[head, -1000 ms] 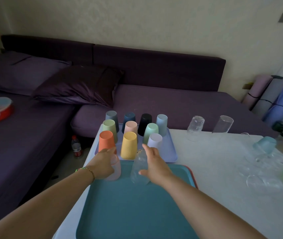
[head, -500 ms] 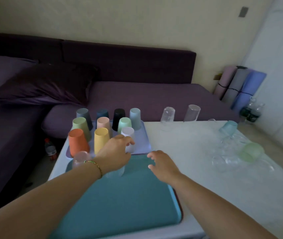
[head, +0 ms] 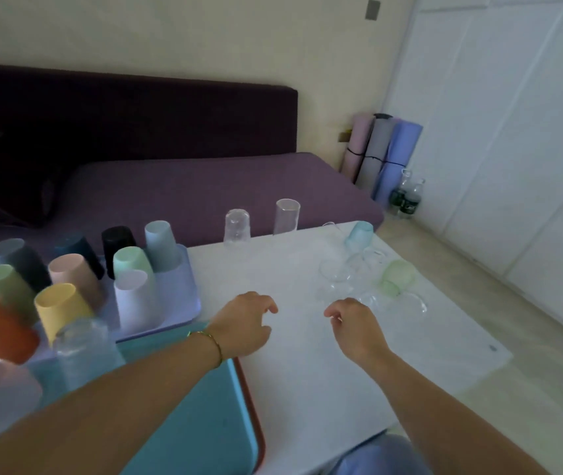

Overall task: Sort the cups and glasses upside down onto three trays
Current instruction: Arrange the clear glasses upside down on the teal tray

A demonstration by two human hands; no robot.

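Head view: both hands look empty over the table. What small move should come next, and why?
Probably the right hand reaches forward for the nearest clear glass in the unsorted cluster just ahead. Both it and the left hand hold nothing, and the teal tray has bare room.

It is a home living room: a long dark purple fabric sofa stands behind a white table, and rolled pastel exercise mats lean against the cream wall.

Both hands, left and right, hover empty over the white table.
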